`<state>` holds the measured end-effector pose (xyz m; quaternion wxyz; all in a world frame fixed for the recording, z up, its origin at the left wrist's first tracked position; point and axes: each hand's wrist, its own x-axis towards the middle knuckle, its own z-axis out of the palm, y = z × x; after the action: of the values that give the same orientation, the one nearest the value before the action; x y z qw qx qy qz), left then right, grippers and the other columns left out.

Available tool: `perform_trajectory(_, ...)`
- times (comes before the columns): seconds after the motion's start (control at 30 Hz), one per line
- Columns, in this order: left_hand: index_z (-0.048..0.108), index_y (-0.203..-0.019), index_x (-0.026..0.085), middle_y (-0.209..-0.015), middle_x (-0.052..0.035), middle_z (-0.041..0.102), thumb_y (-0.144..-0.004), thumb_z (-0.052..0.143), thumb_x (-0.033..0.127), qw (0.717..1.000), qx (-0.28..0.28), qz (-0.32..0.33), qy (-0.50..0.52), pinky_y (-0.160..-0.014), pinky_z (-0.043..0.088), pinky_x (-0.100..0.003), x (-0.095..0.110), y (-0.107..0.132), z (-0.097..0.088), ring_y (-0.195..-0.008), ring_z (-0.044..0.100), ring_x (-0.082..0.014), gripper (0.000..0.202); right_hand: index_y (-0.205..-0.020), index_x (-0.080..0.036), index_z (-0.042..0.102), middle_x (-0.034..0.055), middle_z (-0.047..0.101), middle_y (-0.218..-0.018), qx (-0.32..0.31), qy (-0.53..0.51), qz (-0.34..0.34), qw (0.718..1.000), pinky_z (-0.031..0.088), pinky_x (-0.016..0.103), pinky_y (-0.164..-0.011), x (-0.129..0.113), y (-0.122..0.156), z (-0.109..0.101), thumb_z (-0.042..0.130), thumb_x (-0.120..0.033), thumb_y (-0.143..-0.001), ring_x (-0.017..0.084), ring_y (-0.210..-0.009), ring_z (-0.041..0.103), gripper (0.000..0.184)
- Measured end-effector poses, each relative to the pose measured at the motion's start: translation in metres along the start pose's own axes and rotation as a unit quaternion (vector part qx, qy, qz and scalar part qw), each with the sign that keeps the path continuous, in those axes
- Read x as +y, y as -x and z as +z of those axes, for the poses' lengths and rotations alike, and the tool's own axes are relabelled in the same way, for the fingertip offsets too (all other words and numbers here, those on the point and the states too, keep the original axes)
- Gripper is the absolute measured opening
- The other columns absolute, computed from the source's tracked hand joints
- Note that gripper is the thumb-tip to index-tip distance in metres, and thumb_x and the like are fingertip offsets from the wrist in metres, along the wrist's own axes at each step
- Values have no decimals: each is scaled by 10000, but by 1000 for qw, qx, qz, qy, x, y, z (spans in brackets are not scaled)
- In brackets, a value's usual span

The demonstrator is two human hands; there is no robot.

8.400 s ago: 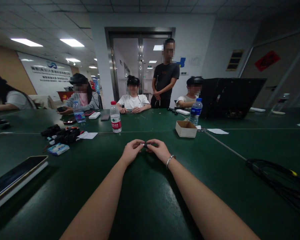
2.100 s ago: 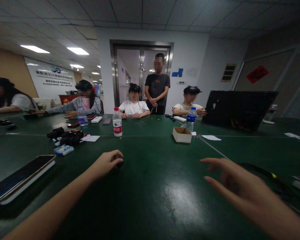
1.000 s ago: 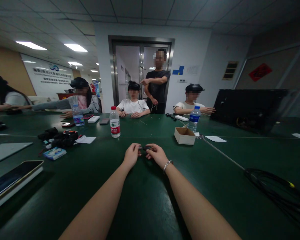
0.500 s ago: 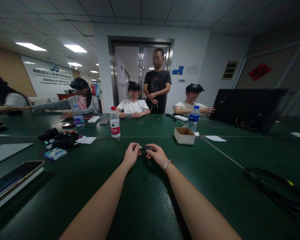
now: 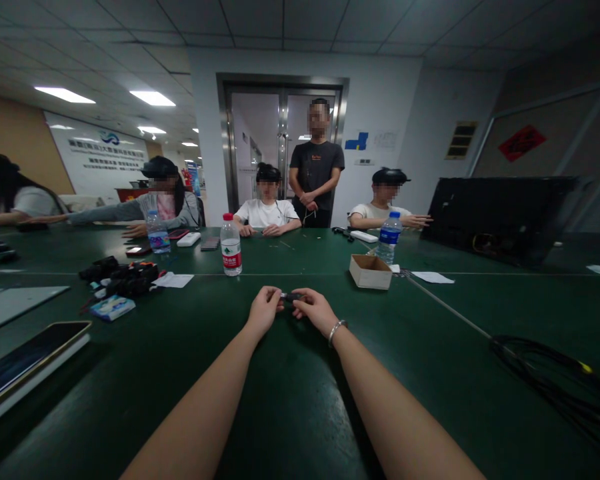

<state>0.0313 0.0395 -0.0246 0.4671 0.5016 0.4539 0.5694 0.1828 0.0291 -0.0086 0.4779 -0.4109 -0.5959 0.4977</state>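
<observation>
Head view: left hand (image 5: 264, 310) and right hand (image 5: 316, 310) are pinching a small dark part (image 5: 291, 297) between curled fingertips, low over the counter (image 5: 300, 407), mid-table. Only the fingertips are gripping it, so it could be slipping out and rolling off if either pinch eases.

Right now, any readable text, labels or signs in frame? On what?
Nothing reads clearly.
wall banner: logo, rows of characters, blurred.
red-label bottle: white print, too small.
blue-label bottle: too small.
red sign on the glass: blurred.
standing person's shirt: orange print, too small.
small dark part in left hand and right hand: no print seen.
</observation>
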Motion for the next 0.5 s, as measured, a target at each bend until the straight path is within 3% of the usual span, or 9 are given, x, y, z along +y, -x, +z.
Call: perform_trajectory(0.5, 574, -836, 129, -776, -42, 596, -763, 609, 250, 1000, -25, -6, 3, -592, 488, -215, 8, 5, 2, -633, 573, -103, 146, -968, -101, 555, -21, 581, -560, 0, -12, -4, 1000, 489, 200, -489, 2, -2, 0, 572, -50, -732, 102, -483, 580, 242)
